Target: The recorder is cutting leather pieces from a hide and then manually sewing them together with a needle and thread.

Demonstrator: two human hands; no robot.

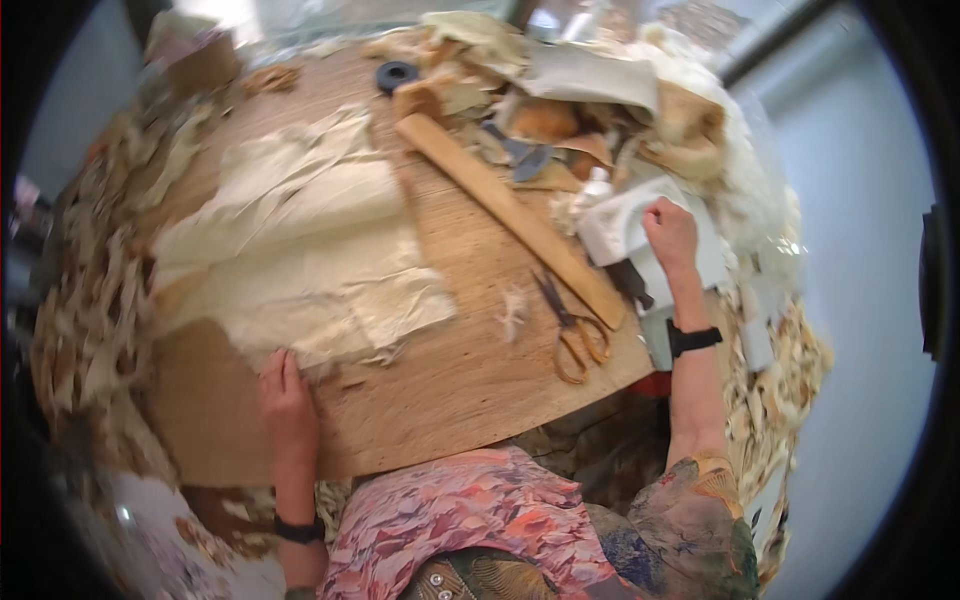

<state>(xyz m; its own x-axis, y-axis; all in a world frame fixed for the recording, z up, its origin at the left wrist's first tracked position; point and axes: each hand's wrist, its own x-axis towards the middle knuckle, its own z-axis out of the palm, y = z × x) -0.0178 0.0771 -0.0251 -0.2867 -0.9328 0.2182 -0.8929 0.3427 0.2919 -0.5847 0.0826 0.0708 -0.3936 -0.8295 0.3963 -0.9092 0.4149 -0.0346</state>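
Note:
A wrinkled cream sheet of hide or leather (300,240) lies spread on the wooden board. At its near edge my left hand (287,395) rests with fingers stretched out, the tips touching the sheet. Over on the right, my right hand (671,232) is closed, held over a white box-like container (605,235); whatever its fingers may hold is hidden. A pair of scissors (570,330) with yellowish handles lies left of my right forearm, its blades pointing away from me. Beside it a long flat wooden bar (510,220) runs diagonally.
Hide scraps and fleece (690,125) are heaped at the back right. Strips of scrap (95,300) pile along the left edge of the board (400,430). A dark tape roll (396,76) sits at the back, and a small white tuft (513,312) near the scissors.

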